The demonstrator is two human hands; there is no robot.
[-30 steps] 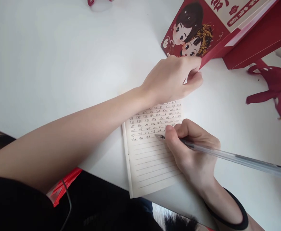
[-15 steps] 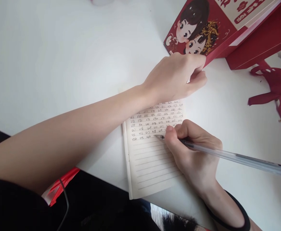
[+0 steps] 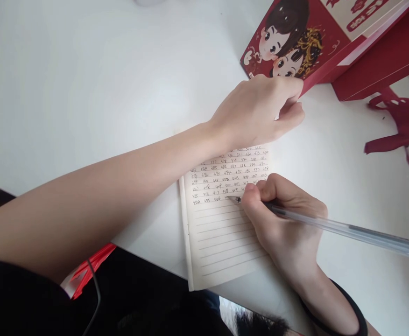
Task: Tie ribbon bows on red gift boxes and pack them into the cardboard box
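My right hand (image 3: 288,233) grips a clear-barrelled pen (image 3: 351,232), its tip on a lined notebook page (image 3: 225,252). Rows of handwritten numbers in the 300s and 400s fill the page's visible upper part; the lower lines are blank. Across the top of the notebook lies my left forearm, hiding the upper rows. My left hand (image 3: 255,109) rests beyond the page with its fingers loosely curled in and no object visible in them. Its knuckles overlap the lower edge of a red box (image 3: 330,56) with two cartoon faces; whether they touch I cannot tell.
A dark red ribbon (image 3: 400,123) lies on the white table (image 3: 85,84) at the right. The table's near edge runs diagonally below the notebook. Beneath it are dark clothing, a red wrapper (image 3: 88,270) and a thin cable (image 3: 95,289).
The whole view has shifted slightly, so box, ribbon and hands sit a little farther right. The pen stays at about the same spot on the last written row.
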